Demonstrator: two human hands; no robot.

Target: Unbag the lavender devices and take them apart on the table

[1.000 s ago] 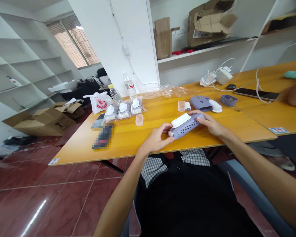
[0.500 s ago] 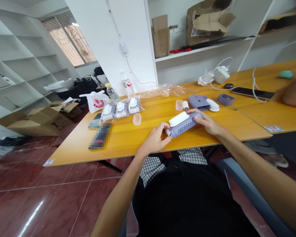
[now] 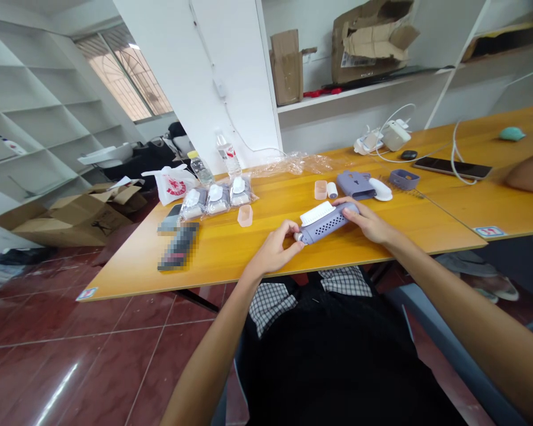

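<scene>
Between my hands, over the front of the table, is a grey-purple plastic casing (image 3: 331, 226) with rows of small holes in its side. A white ribbed piece (image 3: 317, 213) runs along its upper side. My left hand (image 3: 278, 244) pinches a small white round piece (image 3: 298, 236) at the casing's left end. Around the right end, my right hand (image 3: 368, 222) is closed with the thumb on top. Behind them lie a small white cylinder (image 3: 332, 190), a pinkish clear cup (image 3: 320, 190), a purple holder (image 3: 354, 184) and a white oval piece (image 3: 382, 190).
Several bagged units (image 3: 217, 198) and another clear cup (image 3: 245, 216) lie to the left, near two bottles (image 3: 228, 155). A purple open frame (image 3: 404, 179), chargers (image 3: 395, 136) and a phone (image 3: 453, 167) are on the right. Another person's arm (image 3: 528, 174) rests at the right edge.
The whole view has shifted slightly. Both hands keep their hold on the casing and its end piece, and the casing's tilt changes only a little.
</scene>
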